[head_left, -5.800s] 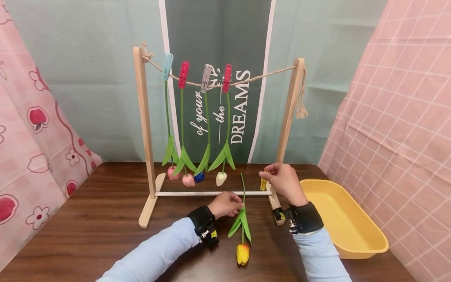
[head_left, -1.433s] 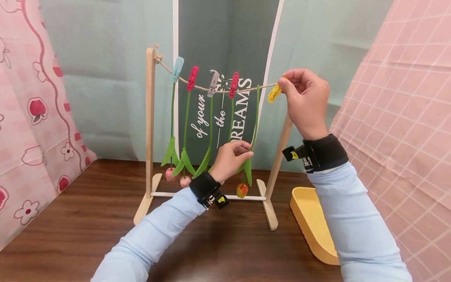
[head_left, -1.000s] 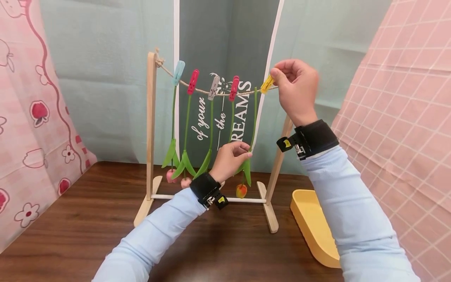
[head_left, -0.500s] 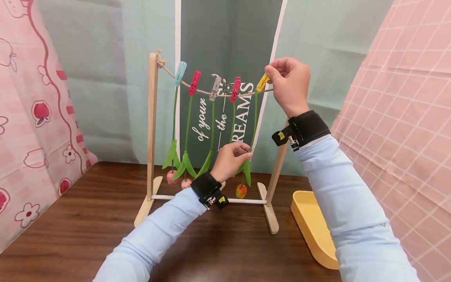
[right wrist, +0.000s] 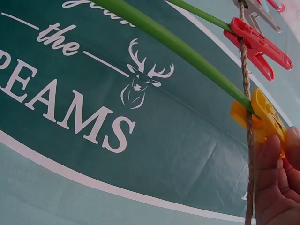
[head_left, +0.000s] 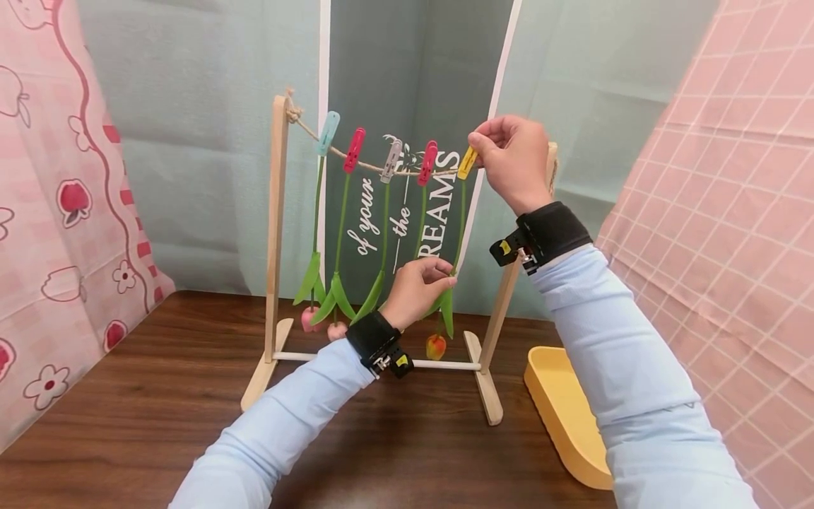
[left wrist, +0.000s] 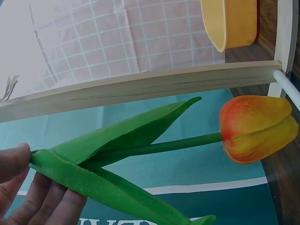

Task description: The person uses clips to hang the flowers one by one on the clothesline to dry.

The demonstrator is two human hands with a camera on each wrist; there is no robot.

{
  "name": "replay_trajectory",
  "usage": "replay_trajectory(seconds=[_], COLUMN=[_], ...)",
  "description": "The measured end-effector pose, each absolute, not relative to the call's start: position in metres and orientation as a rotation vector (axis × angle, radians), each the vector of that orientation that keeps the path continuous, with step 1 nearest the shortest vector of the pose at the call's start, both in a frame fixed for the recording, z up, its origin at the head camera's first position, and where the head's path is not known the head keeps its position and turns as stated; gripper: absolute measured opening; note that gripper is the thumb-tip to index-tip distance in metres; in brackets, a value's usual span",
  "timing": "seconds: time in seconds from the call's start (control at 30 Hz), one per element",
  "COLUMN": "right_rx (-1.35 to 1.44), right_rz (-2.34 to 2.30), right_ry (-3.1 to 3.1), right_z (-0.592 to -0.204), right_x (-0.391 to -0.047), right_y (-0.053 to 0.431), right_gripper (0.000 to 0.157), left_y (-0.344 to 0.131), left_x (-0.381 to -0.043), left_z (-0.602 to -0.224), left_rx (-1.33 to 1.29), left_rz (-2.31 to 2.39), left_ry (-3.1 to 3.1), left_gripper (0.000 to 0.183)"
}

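My left hand (head_left: 416, 288) pinches an artificial tulip at the top of its leaves, just below the bare stem. Its orange-yellow bloom (left wrist: 258, 130) points downward in the head view. The green stem (right wrist: 187, 51) rises to the rope (right wrist: 245, 70). There my right hand (head_left: 516, 159) pinches a yellow clothespin (right wrist: 265, 115), whose jaws straddle the rope and the stem's tip. Left of it, a red clothespin (head_left: 428, 163), a grey one (head_left: 391, 161), another red one (head_left: 354, 150) and a light blue one (head_left: 328, 133) each hold a hanging tulip; my left hand hides some blooms.
The rope spans a wooden rack, with a left post (head_left: 276, 226), a right post (head_left: 502, 304) and a white crossbar (head_left: 445, 365) low down. A yellow basin (head_left: 534, 375) stands right of it on the dark wooden table (head_left: 114, 396). Curtains surround the table.
The tulip was lifted from the table up to the rope. My right hand brought the yellow clothespin up, then left along the rope and down over the stem tip. Lately my left hand stays put.
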State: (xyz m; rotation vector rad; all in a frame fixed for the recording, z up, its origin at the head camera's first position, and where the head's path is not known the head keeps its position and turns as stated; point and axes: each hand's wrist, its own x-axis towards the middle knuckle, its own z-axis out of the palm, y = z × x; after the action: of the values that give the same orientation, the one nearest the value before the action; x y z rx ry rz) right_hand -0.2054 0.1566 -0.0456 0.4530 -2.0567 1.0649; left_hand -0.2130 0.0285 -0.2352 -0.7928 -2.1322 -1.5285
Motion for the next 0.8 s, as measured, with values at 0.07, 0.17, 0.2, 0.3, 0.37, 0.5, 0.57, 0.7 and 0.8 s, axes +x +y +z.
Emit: replay_trajectory(seconds=[0.07,0.17,0.2,0.3,0.37,0.5,0.57,0.7,0.8], right_rx=[0.451,0.454,0.454,0.452,0.45,0.446,0.44,0.43,0.418], right_rz=[1.065,1.068,1.066,1.059,1.046,1.025,1.023,1.027,1.027], right_ry=[-2.074,-2.094,-2.101,-2.125,-2.145,-2.174,-2.183,-2.196,-2.204], right_z=[-0.0458,-0.0455,-0.0453,-0.0445,-0.0442,-0.0441,-0.0439,-0.0431,-0.0429], right_x=[-0.2051,-0.2044,-0.2041,-0.203,-0.2022,-0.2007,-0.1999,-0.1986,-0.1978], right_y=[0.1569,0.1574,0.1575,0.1578,0.1579,0.1584,0.1589,0.1598,0.1601], right_gripper=[0.018,0.02,0.02,0.021,0.022,0.025,0.026,0.03,0.032], left_y=[0.0289,0.0293,0.0294,0.0292,0.0287,0.0277,0.0271,0.0254,0.0239], left_x=[-0.213,-0.2128,-0.2128,-0.2124,-0.2124,-0.2133,-0.2142,-0.2163,-0.2168], left_z=[-0.2352,-0.2352,-0.2353,-0.2356,-0.236,-0.2376,-0.2382,-0.2388,-0.2389], left_rx=[-0.788,-0.789,-0.791,-0.793,-0.79,-0.787,-0.79,-0.799,-0.805], left_rz=[-1.531,-1.525,-1.525,-1.528,-1.528,-1.526,-1.525,-1.528,-1.536], left_ry=[-2.138,-2.145,-2.146,-2.142,-2.143,-2.144,-2.141,-2.135,-2.132], left_gripper=[0.014,0.015,0.015,0.015,0.014,0.011,0.011,0.011,0.012])
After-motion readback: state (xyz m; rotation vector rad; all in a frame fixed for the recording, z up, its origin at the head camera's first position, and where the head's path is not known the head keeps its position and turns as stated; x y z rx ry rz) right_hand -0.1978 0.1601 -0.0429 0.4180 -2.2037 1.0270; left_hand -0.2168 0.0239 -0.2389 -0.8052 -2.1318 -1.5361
